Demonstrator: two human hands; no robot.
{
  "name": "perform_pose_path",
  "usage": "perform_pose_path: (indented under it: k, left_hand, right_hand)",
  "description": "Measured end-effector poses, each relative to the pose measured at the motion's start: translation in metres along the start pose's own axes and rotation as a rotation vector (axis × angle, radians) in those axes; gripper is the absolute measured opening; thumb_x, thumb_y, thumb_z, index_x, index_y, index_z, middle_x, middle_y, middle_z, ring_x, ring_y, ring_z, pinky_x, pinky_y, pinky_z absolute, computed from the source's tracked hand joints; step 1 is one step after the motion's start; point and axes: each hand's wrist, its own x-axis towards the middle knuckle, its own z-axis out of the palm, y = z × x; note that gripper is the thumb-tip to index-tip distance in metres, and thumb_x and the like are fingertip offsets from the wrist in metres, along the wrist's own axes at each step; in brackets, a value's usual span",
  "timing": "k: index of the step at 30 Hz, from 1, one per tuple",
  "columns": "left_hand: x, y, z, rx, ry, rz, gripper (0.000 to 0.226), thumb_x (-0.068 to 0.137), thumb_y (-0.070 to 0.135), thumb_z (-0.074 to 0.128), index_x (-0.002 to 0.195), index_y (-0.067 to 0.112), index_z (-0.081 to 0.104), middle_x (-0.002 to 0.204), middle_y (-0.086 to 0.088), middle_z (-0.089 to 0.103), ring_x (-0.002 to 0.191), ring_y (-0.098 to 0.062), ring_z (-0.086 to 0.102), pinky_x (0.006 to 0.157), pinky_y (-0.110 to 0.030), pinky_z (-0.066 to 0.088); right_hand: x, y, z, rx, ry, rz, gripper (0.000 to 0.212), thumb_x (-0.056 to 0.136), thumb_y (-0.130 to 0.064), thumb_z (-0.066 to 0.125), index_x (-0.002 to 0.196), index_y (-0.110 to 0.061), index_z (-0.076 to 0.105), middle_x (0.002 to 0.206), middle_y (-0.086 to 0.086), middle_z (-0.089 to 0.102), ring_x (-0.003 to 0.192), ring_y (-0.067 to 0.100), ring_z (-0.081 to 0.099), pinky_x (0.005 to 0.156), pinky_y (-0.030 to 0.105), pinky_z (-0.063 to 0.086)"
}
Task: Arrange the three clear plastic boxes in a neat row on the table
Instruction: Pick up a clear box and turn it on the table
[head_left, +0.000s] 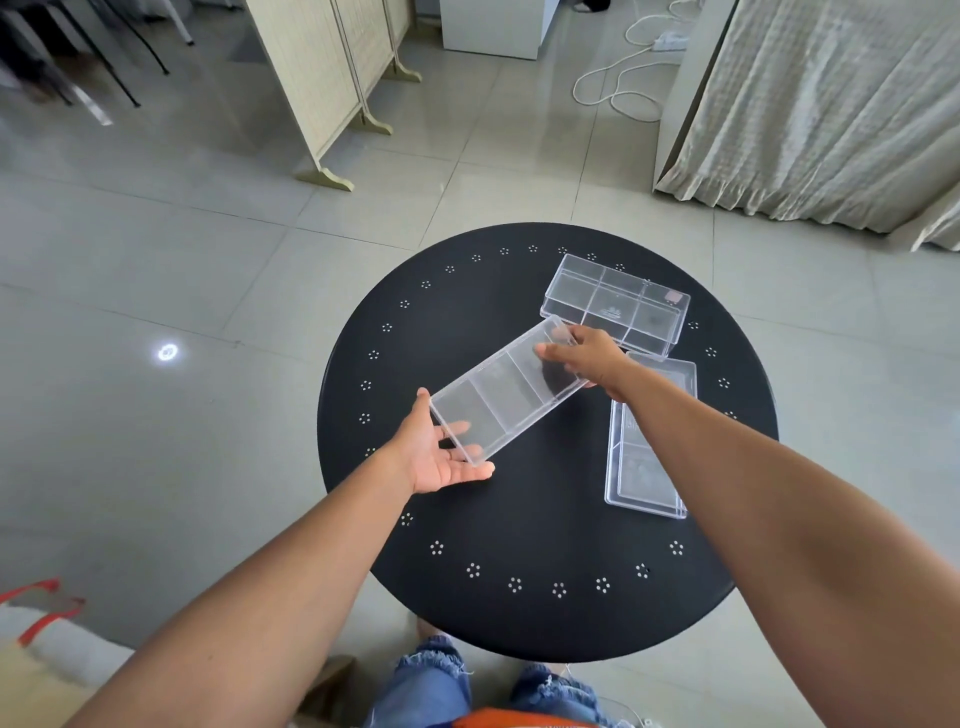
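Note:
A long clear plastic box (501, 392) with inner dividers is held tilted above the round black table (519, 597). My left hand (441, 454) cups its near end from below, palm up. My right hand (584, 356) grips its far end from above. A second clear box (615, 301), with several compartments, rests at the far right of the table. The third clear box (647, 478) lies lengthwise at the right, partly hidden under my right forearm.
The table has a ring of small white flower patterns near its rim. A folding screen (332, 78) stands on the tiled floor beyond, a curtain (831, 104) at the right, white cables (618, 78) at the back. A bag (41, 623) sits at the lower left.

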Motion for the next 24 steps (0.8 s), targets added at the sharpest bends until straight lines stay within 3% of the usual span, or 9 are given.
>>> perform_pose_path:
  k: [3, 7, 9, 12, 14, 17, 21, 24]
  left_hand:
    - [0.000, -0.003, 0.005, 0.047, 0.059, 0.027, 0.092, 0.084, 0.080, 0.033, 0.138, 0.007, 0.046, 0.138, -0.036, 0.048, 0.121, -0.055, 0.053, 0.093, -0.062, 0.050]
    - [-0.005, -0.005, 0.016, 0.168, 0.114, 0.071, 0.102, 0.084, 0.080, 0.032, 0.144, -0.002, 0.035, 0.138, -0.038, 0.047, 0.124, -0.051, 0.053, 0.077, -0.054, 0.054]
    - [-0.006, -0.006, 0.021, 0.251, 0.124, 0.096, 0.090, 0.090, 0.072, 0.035, 0.143, 0.000, 0.034, 0.139, -0.032, 0.046, 0.124, -0.050, 0.053, 0.078, -0.054, 0.054]
    - [-0.002, -0.010, 0.022, 0.401, 0.142, 0.111, 0.064, 0.101, 0.046, 0.044, 0.143, -0.002, 0.035, 0.128, -0.028, 0.050, 0.115, -0.047, 0.061, 0.090, -0.055, 0.055]
    - [0.003, -0.011, 0.019, 0.481, 0.163, 0.136, 0.055, 0.102, 0.039, 0.045, 0.142, 0.001, 0.040, 0.117, -0.026, 0.054, 0.105, -0.044, 0.067, 0.091, -0.051, 0.056]
    - [0.005, -0.007, 0.016, 0.569, 0.226, 0.201, 0.055, 0.101, 0.040, 0.046, 0.141, 0.002, 0.043, 0.108, -0.021, 0.062, 0.093, -0.038, 0.072, 0.089, -0.045, 0.058]
    - [0.005, -0.002, 0.012, 0.689, 0.332, 0.265, 0.056, 0.099, 0.041, 0.051, 0.134, -0.002, 0.048, 0.116, -0.019, 0.063, 0.071, -0.031, 0.070, 0.054, -0.029, 0.053]
    - [0.010, 0.005, 0.010, 0.737, 0.402, 0.319, 0.040, 0.097, 0.039, 0.055, 0.116, 0.004, 0.055, 0.099, -0.017, 0.064, 0.069, -0.033, 0.068, 0.053, -0.028, 0.051]
  right_hand:
    - [0.003, 0.006, 0.004, -0.021, 0.038, -0.008, 0.045, 0.082, -0.039, 0.078, 0.110, -0.006, 0.067, 0.089, 0.003, 0.059, 0.082, 0.019, 0.054, 0.074, 0.031, 0.042]
    - [0.006, 0.009, 0.007, -0.051, 0.076, 0.038, 0.045, 0.082, -0.044, 0.076, 0.109, -0.010, 0.065, 0.085, -0.003, 0.057, 0.081, 0.018, 0.054, 0.075, 0.031, 0.042]
    - [0.006, 0.008, 0.007, -0.071, 0.088, 0.057, 0.033, 0.084, -0.042, 0.074, 0.101, -0.015, 0.064, 0.079, -0.004, 0.055, 0.073, 0.016, 0.052, 0.068, 0.029, 0.041]
    - [0.006, 0.005, 0.008, -0.125, 0.085, 0.059, 0.010, 0.090, -0.024, 0.067, 0.085, -0.016, 0.068, 0.066, -0.002, 0.055, 0.058, 0.015, 0.048, 0.052, 0.025, 0.036]
    - [0.005, 0.002, 0.008, -0.157, 0.082, 0.064, 0.016, 0.090, -0.017, 0.063, 0.096, -0.008, 0.073, 0.076, 0.004, 0.064, 0.064, 0.018, 0.056, 0.054, 0.025, 0.041]
    - [0.003, 0.002, 0.007, -0.182, 0.093, 0.099, 0.023, 0.088, -0.013, 0.060, 0.103, -0.006, 0.075, 0.080, 0.006, 0.064, 0.063, 0.018, 0.054, 0.056, 0.026, 0.042]
    - [0.001, 0.007, 0.003, -0.223, 0.127, 0.158, 0.021, 0.085, -0.013, 0.062, 0.099, -0.006, 0.075, 0.074, 0.007, 0.061, 0.061, 0.025, 0.058, 0.059, 0.032, 0.054]
    - [-0.005, 0.009, -0.001, -0.256, 0.105, 0.176, 0.020, 0.086, -0.014, 0.065, 0.103, -0.005, 0.073, 0.084, 0.012, 0.065, 0.076, 0.040, 0.072, 0.071, 0.044, 0.063]
